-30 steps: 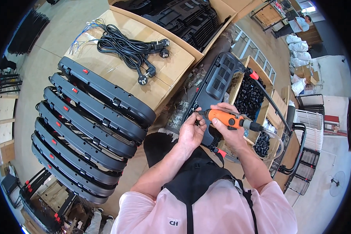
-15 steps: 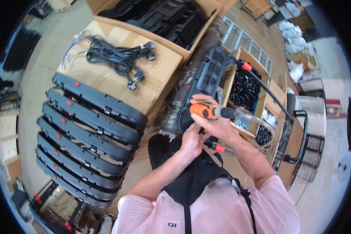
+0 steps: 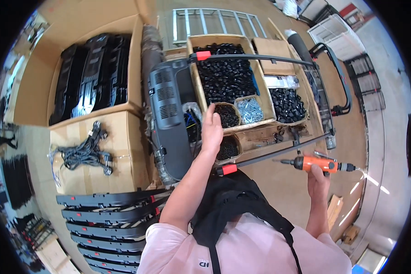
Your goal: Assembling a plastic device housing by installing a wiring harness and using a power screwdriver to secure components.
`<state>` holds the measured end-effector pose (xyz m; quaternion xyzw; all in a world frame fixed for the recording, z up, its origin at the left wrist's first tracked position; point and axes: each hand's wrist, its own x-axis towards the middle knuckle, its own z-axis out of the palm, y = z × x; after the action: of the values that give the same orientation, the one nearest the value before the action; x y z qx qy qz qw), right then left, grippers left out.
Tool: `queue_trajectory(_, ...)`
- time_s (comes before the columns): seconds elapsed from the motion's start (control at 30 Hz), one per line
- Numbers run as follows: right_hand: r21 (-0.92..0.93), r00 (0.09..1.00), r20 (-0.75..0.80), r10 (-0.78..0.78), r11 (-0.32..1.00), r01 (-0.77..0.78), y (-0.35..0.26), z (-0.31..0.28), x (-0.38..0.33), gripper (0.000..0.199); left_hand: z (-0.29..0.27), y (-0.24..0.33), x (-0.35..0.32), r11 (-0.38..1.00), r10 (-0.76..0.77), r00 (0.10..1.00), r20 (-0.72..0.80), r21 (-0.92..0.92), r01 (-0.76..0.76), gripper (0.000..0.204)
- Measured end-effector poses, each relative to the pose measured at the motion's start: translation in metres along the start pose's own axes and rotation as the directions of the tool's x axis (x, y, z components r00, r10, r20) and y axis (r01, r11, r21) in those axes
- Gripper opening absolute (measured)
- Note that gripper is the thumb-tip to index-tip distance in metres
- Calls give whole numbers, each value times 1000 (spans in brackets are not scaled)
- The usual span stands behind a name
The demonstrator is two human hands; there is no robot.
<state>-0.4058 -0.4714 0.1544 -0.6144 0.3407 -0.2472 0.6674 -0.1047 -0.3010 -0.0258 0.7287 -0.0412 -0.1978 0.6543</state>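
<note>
My left hand (image 3: 211, 131) is stretched out, fingers extended, beside a small box of tiny dark screws (image 3: 227, 115); it appears to hold nothing. Off to the right, my right hand (image 3: 318, 181) grips an orange air screwdriver (image 3: 322, 164), its bit pointing left and a hose running from its rear end. Left of my left forearm lies a long black plastic housing (image 3: 171, 139) with vent slots. A second box of small dark parts (image 3: 228, 148) stands just below my left fingers. Silvery screws (image 3: 250, 111) fill the small box alongside.
A wooden tray (image 3: 261, 84) holds many glossy black parts (image 3: 223, 73). A black frame with red ends (image 3: 260, 158) lies across the bench. On the left are cardboard boxes (image 3: 123, 160), bundled power cables (image 3: 84, 153) and stacked black panels (image 3: 107, 214). A metal ladder-like frame (image 3: 219, 23) is behind.
My view has turned right. The screwdriver has swung from over the black housing out to the right in my right hand. My left hand has left the housing for the screw boxes.
</note>
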Motion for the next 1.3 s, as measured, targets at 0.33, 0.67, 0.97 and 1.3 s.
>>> queue_trajectory(0.33, 740, 636, -114, 763, 492, -458, 323, -114, 74, 33, 37, 8, -113, 561, -202, 860, 469, 775, -291, 48)
queue_trajectory(0.67, -252, 317, 549, 773, 515, -819, 323, -74, 126, 34, 67, -3, -117, 161, -374, 913, 162, 981, -109, 66)
queue_trajectory(0.97, -354, 551, 811, -196, 586, 729, 69, 76, 380, 43, 72, -5, -144, 470, 503, 864, -8, 842, -266, 23)
queue_trajectory(1.3, -608, 596, 790, 148, 320, 726, 133, 178, 579, 75, 108, -69, -199, 664, -507, 760, -406, -746, 44, 59)
